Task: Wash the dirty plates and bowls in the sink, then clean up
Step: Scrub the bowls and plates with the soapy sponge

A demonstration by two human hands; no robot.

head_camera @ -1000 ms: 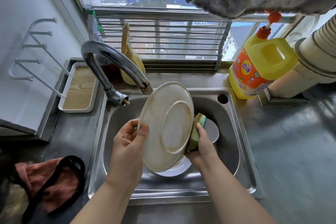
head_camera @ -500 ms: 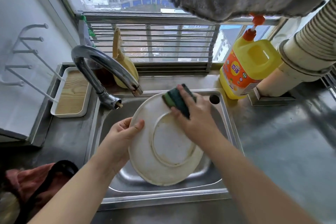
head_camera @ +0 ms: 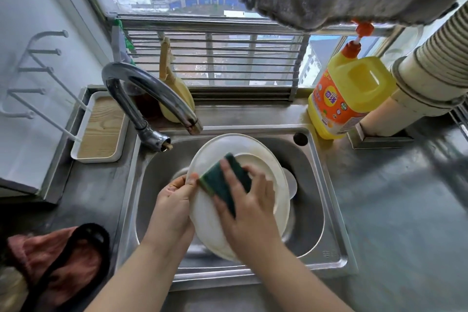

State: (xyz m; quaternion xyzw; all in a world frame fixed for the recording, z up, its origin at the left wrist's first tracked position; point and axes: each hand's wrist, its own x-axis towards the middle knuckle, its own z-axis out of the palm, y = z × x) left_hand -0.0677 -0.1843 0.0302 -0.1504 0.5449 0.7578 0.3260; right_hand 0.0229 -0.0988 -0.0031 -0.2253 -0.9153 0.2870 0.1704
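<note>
The plate hung tilted over the sink, faucet just behind, detergent jug at the far right corner. Cream, stained. Left hand gripped its rim; right hand pressed a green sponge against it.

a cream plate is held tilted over the steel sink — underside up, its raised foot ring showing, stained brownish along the rim. a green sponge with a yellow edge lies pressed on its left part. beneath it in the basin, another white dish peeks out — mostly hidden.
</note>
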